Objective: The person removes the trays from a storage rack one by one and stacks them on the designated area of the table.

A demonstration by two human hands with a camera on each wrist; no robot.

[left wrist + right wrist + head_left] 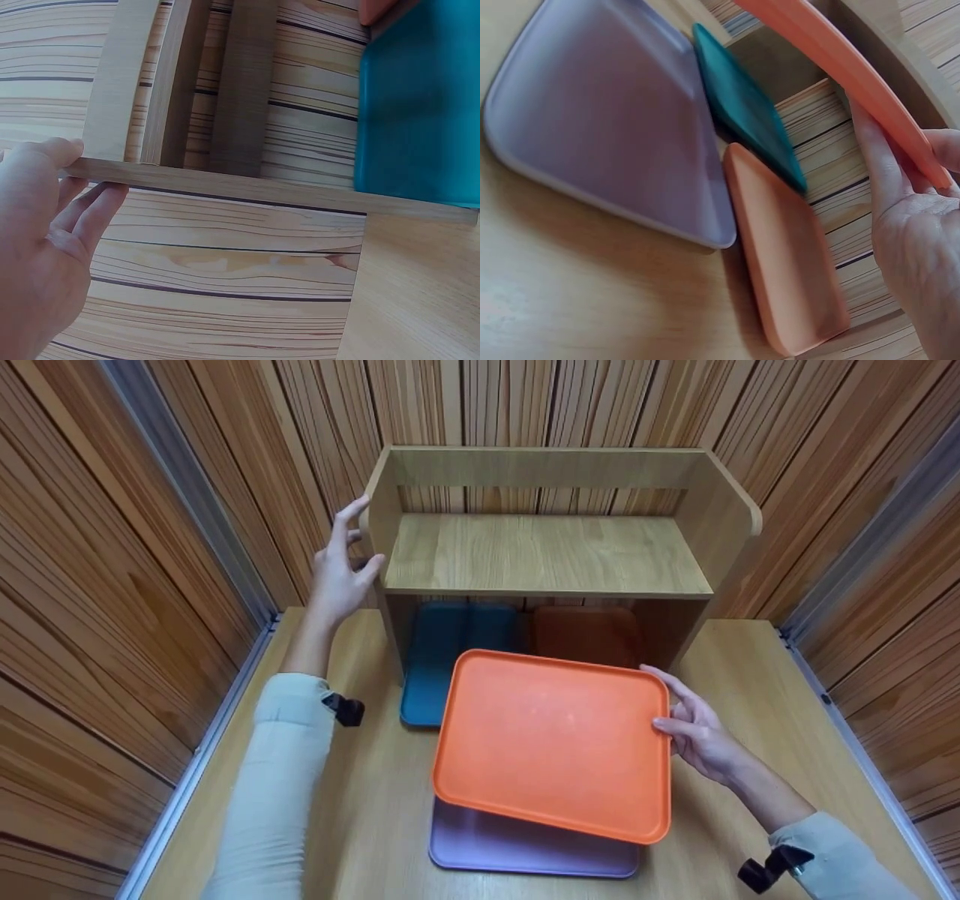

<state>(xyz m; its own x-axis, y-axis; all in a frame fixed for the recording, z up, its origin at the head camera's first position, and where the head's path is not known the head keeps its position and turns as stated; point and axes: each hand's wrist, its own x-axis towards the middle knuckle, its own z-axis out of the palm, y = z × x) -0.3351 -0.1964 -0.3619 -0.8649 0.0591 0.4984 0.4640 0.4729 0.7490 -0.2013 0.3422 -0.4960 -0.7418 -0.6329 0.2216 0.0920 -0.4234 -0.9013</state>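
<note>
My right hand (701, 735) holds an orange tray (555, 742) by its right edge, thumb on the upper face and fingers beneath. The tray is raised and slightly tilted, overlapping a purple tray (532, 851) on the table in the head view. My left hand (341, 577) grips the front edge of the left side panel of a wooden shelf (540, 551); in the left wrist view its fingers (97, 214) lie on the panel's outer side. Under the shelf board are a teal tray (427, 690) at left and a second orange tray (784, 262) at right.
The shelf stands on a light wood table (367, 817), against a wood-panelled back wall (510, 405). Panelled walls rise at the left and right, with metal rails (202, 750) along the table's sides. The teal tray juts out in front of the shelf.
</note>
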